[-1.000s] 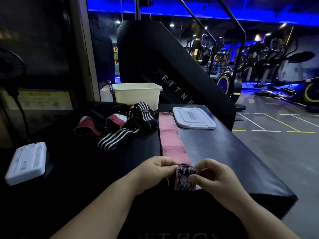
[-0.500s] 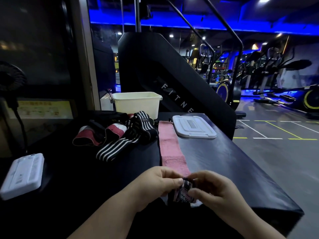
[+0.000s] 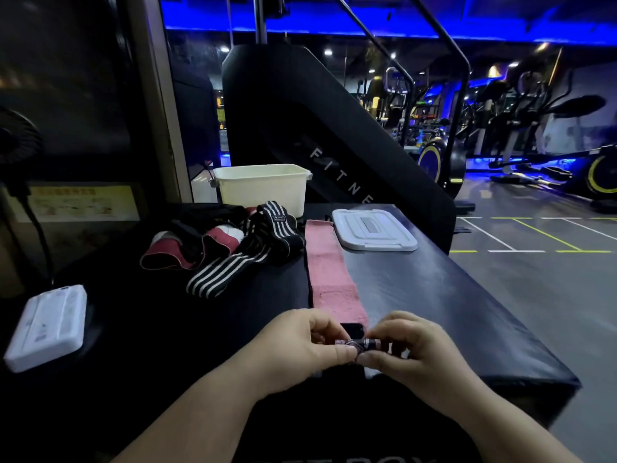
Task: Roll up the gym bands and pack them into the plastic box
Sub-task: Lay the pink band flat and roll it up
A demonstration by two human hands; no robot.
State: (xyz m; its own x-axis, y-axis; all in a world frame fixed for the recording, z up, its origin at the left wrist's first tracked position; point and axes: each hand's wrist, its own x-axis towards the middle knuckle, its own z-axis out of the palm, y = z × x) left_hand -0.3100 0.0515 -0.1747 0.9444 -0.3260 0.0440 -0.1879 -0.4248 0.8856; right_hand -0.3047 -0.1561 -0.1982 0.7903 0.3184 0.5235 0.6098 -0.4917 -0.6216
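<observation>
Our left hand and right hand meet at the near edge of the bench. Both have their fingers curled and pinch the small rolled end of the pink band between fingertips and thumbs. The roll lies crosswise, its axis running left to right, with one hand at each end, so neither is nearer. The unrolled length lies flat on the bench and runs straight away from us. Its far end is just beside the white lid and near the plastic box, which stands open at the far edge.

As we judge it, the coming move is to turn the roll forward along that long axis, both hands level so the coil does not drift sideways. We judge the task to be at an early stage: the striped bands lie in a loose heap left of the pink band, unrolled. We cannot tell whether the box holds anything.
</observation>
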